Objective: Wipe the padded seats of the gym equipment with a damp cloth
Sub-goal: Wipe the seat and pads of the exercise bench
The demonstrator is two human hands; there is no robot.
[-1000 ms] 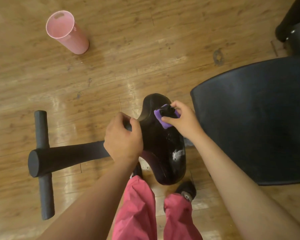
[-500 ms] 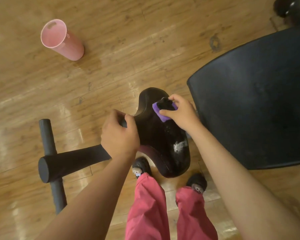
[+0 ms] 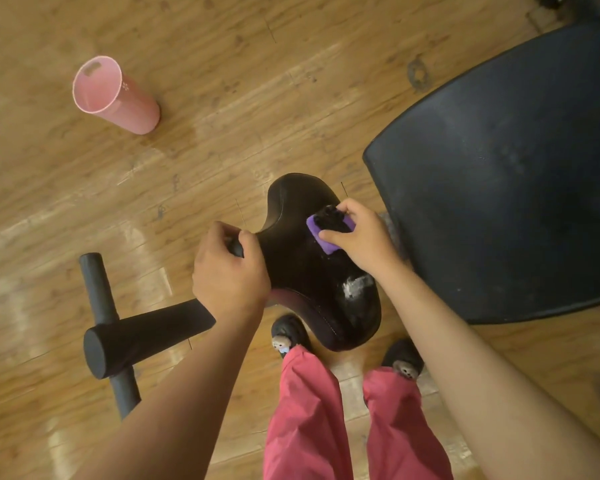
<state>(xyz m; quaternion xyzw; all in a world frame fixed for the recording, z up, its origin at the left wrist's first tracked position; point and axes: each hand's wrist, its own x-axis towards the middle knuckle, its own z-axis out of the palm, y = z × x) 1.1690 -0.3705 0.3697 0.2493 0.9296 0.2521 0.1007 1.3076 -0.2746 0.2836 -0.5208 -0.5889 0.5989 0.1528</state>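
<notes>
A black padded saddle seat [image 3: 302, 258] stands in the middle of the view, with a whitish smear [image 3: 355, 287] near its wide end. My right hand [image 3: 361, 239] grips a purple and black cloth [image 3: 326, 233] and presses it onto the seat's right side. My left hand [image 3: 229, 271] curls round the narrow nose of the seat at its left edge. Part of the nose is hidden under those fingers.
A large black padded pad [image 3: 513, 174] fills the right side, close to my right arm. A black frame tube with a crossbar [image 3: 118, 330] lies left. A pink cup [image 3: 115, 95] stands on the wooden floor, far left. My feet and red trousers [image 3: 312, 410] are below the seat.
The view has shifted a little, so the seat and hands sit slightly lower and left. My right hand with the cloth has slid a short way along the seat. My left hand keeps its grip.
</notes>
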